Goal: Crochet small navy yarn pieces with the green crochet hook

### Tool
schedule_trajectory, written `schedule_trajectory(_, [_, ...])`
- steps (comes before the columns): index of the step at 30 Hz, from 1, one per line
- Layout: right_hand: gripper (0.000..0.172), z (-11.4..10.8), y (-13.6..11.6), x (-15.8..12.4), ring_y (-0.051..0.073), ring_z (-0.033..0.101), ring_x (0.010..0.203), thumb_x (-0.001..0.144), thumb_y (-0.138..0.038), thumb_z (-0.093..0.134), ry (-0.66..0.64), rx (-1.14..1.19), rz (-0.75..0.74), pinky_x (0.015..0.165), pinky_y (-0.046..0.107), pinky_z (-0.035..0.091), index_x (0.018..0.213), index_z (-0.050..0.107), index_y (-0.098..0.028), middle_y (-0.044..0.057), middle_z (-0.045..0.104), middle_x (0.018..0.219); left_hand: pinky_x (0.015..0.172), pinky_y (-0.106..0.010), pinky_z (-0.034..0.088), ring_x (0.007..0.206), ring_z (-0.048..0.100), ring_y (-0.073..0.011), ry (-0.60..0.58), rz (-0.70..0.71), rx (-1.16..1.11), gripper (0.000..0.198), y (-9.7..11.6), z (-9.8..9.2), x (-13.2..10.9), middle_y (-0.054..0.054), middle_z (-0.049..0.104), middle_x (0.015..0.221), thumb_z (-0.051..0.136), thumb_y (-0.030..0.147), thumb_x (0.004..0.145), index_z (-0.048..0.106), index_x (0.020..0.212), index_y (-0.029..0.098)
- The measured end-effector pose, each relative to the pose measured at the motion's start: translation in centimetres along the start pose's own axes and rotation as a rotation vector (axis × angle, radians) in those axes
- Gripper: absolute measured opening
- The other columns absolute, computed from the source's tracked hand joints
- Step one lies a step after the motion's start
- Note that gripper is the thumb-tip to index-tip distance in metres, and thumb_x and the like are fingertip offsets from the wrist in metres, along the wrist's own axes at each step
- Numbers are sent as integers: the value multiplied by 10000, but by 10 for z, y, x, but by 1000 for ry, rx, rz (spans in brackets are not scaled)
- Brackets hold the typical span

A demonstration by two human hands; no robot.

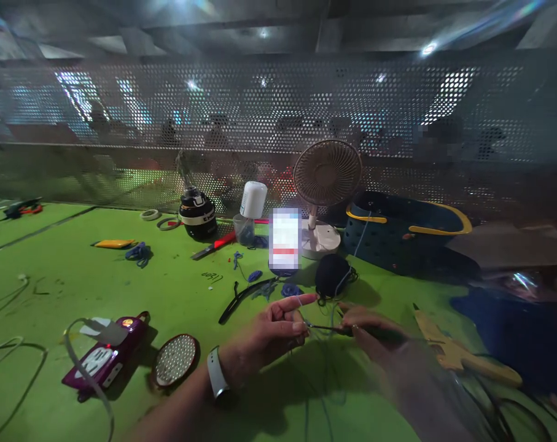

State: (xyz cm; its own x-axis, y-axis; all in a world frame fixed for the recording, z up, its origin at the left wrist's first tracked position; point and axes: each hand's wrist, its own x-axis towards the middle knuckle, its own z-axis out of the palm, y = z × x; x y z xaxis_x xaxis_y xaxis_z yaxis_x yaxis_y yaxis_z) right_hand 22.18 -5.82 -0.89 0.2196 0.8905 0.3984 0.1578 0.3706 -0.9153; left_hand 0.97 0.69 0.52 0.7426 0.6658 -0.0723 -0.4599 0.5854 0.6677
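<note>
My left hand (278, 325), a pale watch strap at its wrist, pinches a bit of yarn between thumb and fingers, its index finger stretched out. A thin crochet hook (324, 328) reaches from my right hand (374, 331) to the left fingertips. Those right fingers are closed on the hook, and the hand is partly blurred. Loose blue-grey yarn (327, 402) trails down onto the green table below both hands. Just beyond them rests a dark ball of yarn (332, 276). Any stitches at the left fingertips are too small to make out.
Behind the yarn stand a lit phone (285, 238), a fan (328, 175) and a dark basket (402, 230) with yellow handles. To the left lie a purple power box (115, 350) and a round studded disc (175, 361). Yellow-handled scissors (467, 359) lie at right.
</note>
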Motion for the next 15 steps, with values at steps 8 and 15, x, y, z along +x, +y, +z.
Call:
schedule_trajectory(8, [112,22,6,-11,225,738,809,796,-369,750,70,162,280,719,343,594,831,744,-263,29,786,864,647,-221,424,657,578,-83,138,102,256,671,-8,11,-4,31,633,692,867,166,654,617,1276,206])
schedule_trajectory(15, [113,27,-25,-12,230,725,974,878,-353,665,-91,20,-118,847,376,605,953,746,-327,26,773,995,693,-243,460,683,611,-97,136,122,173,707,-24,9,-2,16,666,708,872,163,649,598,1299,216])
